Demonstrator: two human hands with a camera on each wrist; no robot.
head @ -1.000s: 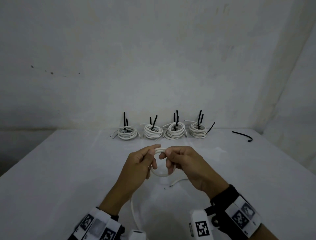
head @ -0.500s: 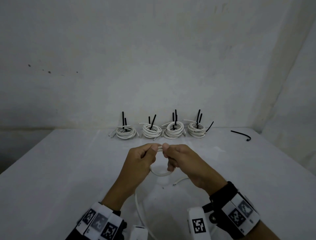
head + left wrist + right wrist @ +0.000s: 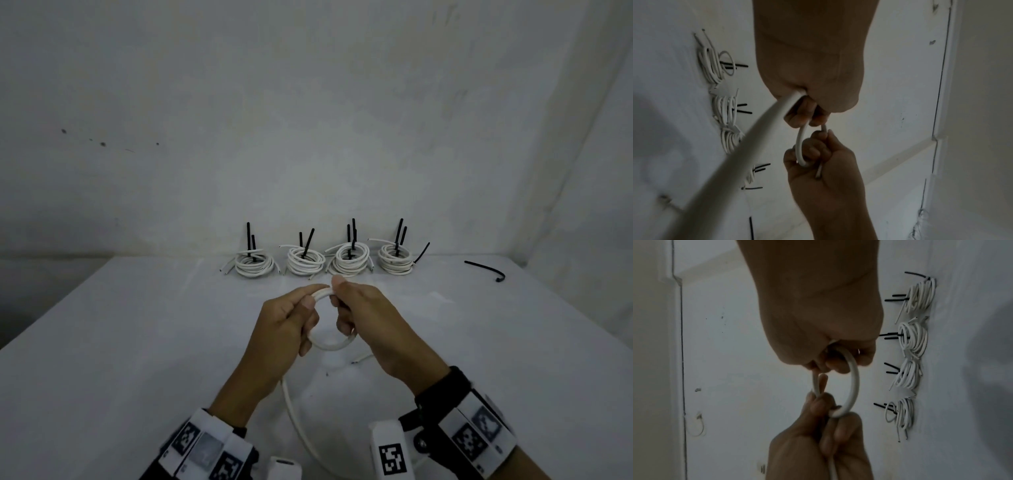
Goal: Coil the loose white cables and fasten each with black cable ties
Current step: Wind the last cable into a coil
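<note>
White cable point(image 3: 329, 345) forms one small loop held above the table point(image 3: 102, 342), the left hand point(image 3: 286, 320) and the right hand point(image 3: 364, 313) each pinching its top, fingers curled round it. Its loose length trails down toward the person. Four tied coils point(image 3: 349, 262) stand in a row by the wall, a spare black cable tie point(image 3: 486, 269) lying well to their right.

Both forearms reach forward side by side, angled inward toward twelve o'clock, so the hands meet at centre, raised off the counter. The left hand point(image 3: 286, 318) has its fingers curled, its thumb and forefinger pinching the white cable point(image 3: 330, 345) at the loop's nine o'clock side. The right hand point(image 3: 368, 317) is curled too, gripping the loop from three o'clock, its knuckles up.
</note>
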